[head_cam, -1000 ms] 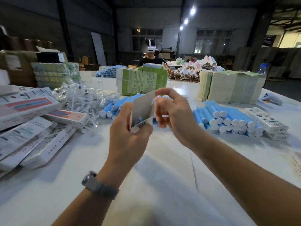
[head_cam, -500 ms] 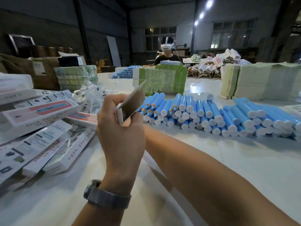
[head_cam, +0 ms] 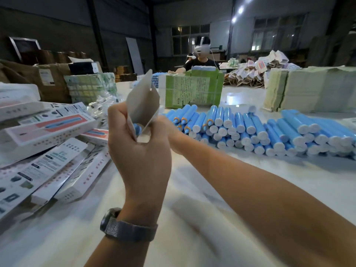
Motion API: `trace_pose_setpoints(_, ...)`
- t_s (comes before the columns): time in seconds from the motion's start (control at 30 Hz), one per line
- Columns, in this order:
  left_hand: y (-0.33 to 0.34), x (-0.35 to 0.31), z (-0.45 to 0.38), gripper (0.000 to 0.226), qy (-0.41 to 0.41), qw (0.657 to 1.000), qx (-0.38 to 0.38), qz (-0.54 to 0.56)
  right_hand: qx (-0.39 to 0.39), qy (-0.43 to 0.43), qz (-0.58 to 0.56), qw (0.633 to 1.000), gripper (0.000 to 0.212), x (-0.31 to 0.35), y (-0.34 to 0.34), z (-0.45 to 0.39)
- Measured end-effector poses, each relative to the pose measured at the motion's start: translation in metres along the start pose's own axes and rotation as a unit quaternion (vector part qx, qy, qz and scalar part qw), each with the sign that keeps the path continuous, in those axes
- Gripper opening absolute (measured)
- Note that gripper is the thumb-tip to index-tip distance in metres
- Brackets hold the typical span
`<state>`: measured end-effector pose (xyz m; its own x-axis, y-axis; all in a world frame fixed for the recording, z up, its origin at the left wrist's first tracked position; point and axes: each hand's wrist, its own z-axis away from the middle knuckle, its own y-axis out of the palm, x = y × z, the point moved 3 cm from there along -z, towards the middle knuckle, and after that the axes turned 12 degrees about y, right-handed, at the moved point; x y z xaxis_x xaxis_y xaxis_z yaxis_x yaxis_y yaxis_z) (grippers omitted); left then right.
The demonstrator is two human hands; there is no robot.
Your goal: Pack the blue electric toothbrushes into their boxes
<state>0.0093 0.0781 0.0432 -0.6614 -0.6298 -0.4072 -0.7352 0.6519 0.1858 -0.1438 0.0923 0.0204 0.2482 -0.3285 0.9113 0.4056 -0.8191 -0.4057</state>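
Head view: box point(head_cam: 143, 105) gripped upright in curled left hand point(head_cam: 138, 151), flap raised, toothbrush point(head_cam: 138, 128) seen inside; right hand point(head_cam: 166, 125) behind it, fingers hidden.

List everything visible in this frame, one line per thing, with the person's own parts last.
open box: one, white-grey, held up at centre, a blue toothbrush end visible inside
blue toothbrushes: many, blue with white caps, piled on the table to the right
packed boxes: several, white and pink, heaped left
green bundle: one, green, behind the pile
flat stacks: pale green-grey, far right
other worker: one, dark shirt, far end
table: white
wristwatch: grey, left wrist
left hand: grip on the box
right hand: mostly hidden behind the box
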Motion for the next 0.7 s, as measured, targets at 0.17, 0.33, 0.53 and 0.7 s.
trace_pose_setpoints(0.17,0.003,-0.006,0.006,0.049,0.030,0.999,0.039,-0.006,-0.086,-0.075,-0.025,0.993,0.035,0.008,-0.077,0.068)
trace_pose_setpoints(0.33,0.012,-0.008,0.018,0.037,-0.012,0.996,0.072,0.057,-0.226,-0.154,-0.010,0.962,0.022,0.016,-0.134,0.151)
trace_pose_setpoints(0.53,0.028,-0.022,0.042,0.054,-0.041,0.976,0.188,0.104,-0.131,-0.244,-0.147,0.950,0.013,0.034,-0.140,0.226)
trace_pose_setpoints(0.7,0.035,-0.033,0.054,0.052,-0.040,0.955,0.259,0.142,-0.054,-0.245,-0.154,0.956,0.017,0.038,-0.120,0.230)
